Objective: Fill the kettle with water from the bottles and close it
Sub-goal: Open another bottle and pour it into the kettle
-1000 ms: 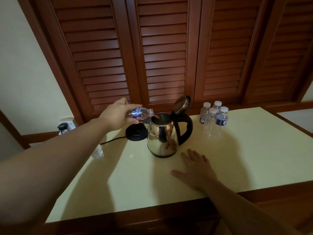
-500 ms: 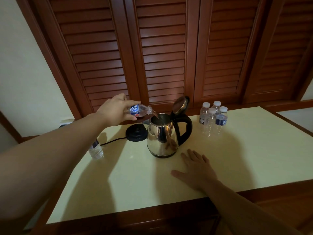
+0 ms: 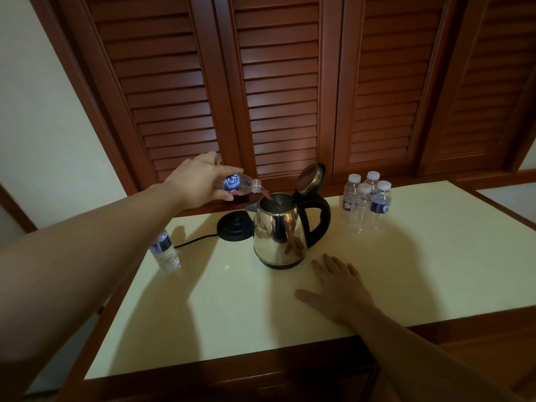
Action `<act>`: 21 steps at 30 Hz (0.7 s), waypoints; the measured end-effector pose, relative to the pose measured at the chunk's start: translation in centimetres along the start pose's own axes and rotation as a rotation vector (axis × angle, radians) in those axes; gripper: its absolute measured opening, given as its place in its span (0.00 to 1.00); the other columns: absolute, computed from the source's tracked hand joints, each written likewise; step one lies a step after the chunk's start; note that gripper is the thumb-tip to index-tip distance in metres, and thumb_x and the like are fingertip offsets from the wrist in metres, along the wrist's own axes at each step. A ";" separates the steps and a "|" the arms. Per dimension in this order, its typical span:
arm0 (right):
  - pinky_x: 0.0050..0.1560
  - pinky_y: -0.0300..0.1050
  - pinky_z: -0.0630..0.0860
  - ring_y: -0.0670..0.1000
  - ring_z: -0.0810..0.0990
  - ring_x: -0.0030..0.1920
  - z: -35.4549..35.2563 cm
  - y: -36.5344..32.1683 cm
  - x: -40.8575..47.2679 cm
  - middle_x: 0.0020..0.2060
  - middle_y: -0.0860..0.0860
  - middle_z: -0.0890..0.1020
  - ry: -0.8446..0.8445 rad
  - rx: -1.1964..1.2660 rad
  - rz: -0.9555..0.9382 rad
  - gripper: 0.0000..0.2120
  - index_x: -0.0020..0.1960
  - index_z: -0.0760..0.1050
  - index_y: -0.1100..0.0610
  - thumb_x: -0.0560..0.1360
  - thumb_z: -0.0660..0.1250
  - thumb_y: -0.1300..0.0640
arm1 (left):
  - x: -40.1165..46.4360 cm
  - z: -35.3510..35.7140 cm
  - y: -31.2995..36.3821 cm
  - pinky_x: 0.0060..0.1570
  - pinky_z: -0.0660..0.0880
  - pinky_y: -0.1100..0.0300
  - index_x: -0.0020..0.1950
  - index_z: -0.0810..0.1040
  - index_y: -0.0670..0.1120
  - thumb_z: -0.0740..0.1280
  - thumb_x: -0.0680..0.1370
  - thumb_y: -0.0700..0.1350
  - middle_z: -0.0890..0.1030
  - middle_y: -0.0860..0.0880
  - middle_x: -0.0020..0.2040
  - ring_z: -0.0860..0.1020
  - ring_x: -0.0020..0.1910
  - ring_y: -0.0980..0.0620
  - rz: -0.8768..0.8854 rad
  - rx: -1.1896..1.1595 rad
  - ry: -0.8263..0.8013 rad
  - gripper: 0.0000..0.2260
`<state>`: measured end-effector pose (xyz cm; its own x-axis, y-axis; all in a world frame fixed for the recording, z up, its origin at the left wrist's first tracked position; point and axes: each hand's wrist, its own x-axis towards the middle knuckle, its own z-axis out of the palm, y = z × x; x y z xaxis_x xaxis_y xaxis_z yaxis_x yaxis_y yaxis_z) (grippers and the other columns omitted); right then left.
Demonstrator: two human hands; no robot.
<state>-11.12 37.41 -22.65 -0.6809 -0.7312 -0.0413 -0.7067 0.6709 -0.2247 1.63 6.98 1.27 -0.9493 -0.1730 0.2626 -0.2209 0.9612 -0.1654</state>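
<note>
We are mid-pour: left hand (image 3: 200, 181) grips the tipped bottle (image 3: 240, 184) over the open kettle (image 3: 280, 233); right hand (image 3: 342, 285) lies flat on the table (image 3: 435, 271). Next, we judge, empty it, then swap bottles.

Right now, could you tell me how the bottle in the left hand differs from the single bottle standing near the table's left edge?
The bottle in the left hand is tipped almost level, its uncapped mouth over the open kettle with water running out; the single bottle stands upright on the table, untouched. The left hand grips the first; the forearm partly hides the second's top. Both are small, clear, blue-labelled.
</note>
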 end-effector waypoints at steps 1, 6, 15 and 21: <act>0.81 0.58 0.44 0.51 0.45 0.83 0.0 0.0 0.0 0.84 0.49 0.47 0.001 0.001 -0.001 0.51 0.84 0.49 0.45 0.69 0.46 0.17 | 0.0 -0.1 0.0 0.50 0.66 0.52 0.79 0.67 0.63 0.72 0.77 0.60 0.67 0.50 0.51 0.68 0.54 0.48 0.008 0.011 -0.002 0.31; 0.81 0.58 0.44 0.52 0.45 0.83 0.0 0.0 -0.1 0.84 0.50 0.48 0.010 0.007 -0.008 0.51 0.84 0.49 0.46 0.70 0.47 0.18 | 0.4 -0.9 0.1 0.48 0.63 0.53 0.79 0.66 0.63 0.71 0.76 0.61 0.66 0.50 0.50 0.64 0.50 0.52 0.038 0.069 -0.015 0.32; 0.81 0.57 0.43 0.52 0.45 0.83 -0.1 0.0 -0.2 0.84 0.49 0.48 0.006 0.014 -0.003 0.50 0.84 0.49 0.45 0.70 0.47 0.18 | 1.4 -2.6 0.8 0.49 0.67 0.52 0.79 0.66 0.62 0.72 0.76 0.62 0.65 0.51 0.51 0.64 0.50 0.52 0.088 0.168 -0.032 0.32; 0.81 0.56 0.42 0.51 0.44 0.83 -0.2 -0.1 -0.4 0.84 0.49 0.47 0.004 0.026 -0.007 0.49 0.84 0.49 0.45 0.71 0.48 0.19 | 2.0 -3.5 1.2 0.55 0.69 0.51 0.79 0.66 0.63 0.71 0.76 0.63 0.68 0.50 0.55 0.71 0.59 0.47 0.115 0.223 -0.070 0.32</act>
<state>-10.84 37.67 -22.37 -0.6767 -0.7354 -0.0353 -0.7065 0.6621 -0.2498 0.21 8.56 4.92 -0.9824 -0.0873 0.1651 -0.1474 0.9054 -0.3983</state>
